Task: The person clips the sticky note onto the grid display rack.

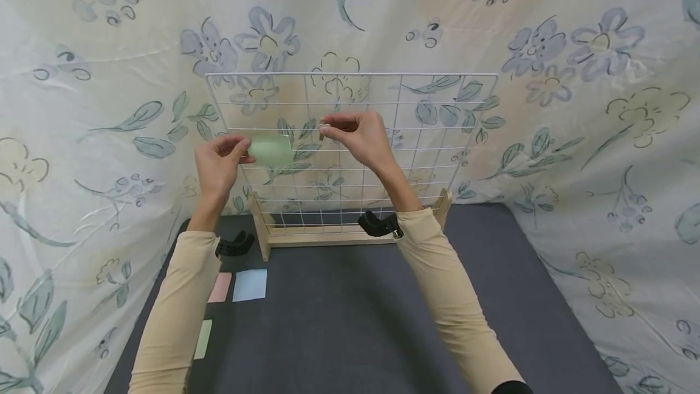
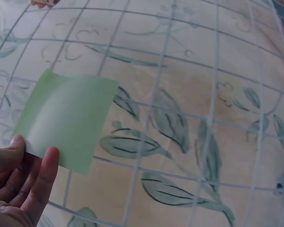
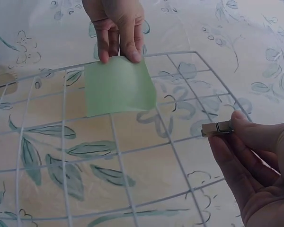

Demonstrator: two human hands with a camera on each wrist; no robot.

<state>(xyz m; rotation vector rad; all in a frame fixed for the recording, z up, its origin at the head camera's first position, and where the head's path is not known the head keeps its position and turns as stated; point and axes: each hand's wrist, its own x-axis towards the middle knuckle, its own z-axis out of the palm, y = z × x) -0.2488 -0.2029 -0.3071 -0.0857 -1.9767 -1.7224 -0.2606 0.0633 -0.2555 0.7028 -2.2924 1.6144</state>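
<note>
A square green paper note (image 1: 271,151) is pinched along one edge between the thumb and fingers of my left hand (image 1: 220,166). In the left wrist view the green note (image 2: 68,118) bows slightly and overlaps the white wire grid. My right hand (image 1: 361,138) pinches a small wooden clothespin (image 3: 217,128) between thumb and fingertips, in front of the grid and to the right of the note. The white wire grid panel (image 1: 350,168) stands upright behind both hands, its lower edge in a wooden base (image 1: 328,237).
On the dark table (image 1: 328,321) at left lie a pink note (image 1: 220,287), a blue note (image 1: 250,285) and a pale green note (image 1: 202,339), partly hidden by my left sleeve. Floral cloth (image 1: 574,138) hangs behind and beside the table.
</note>
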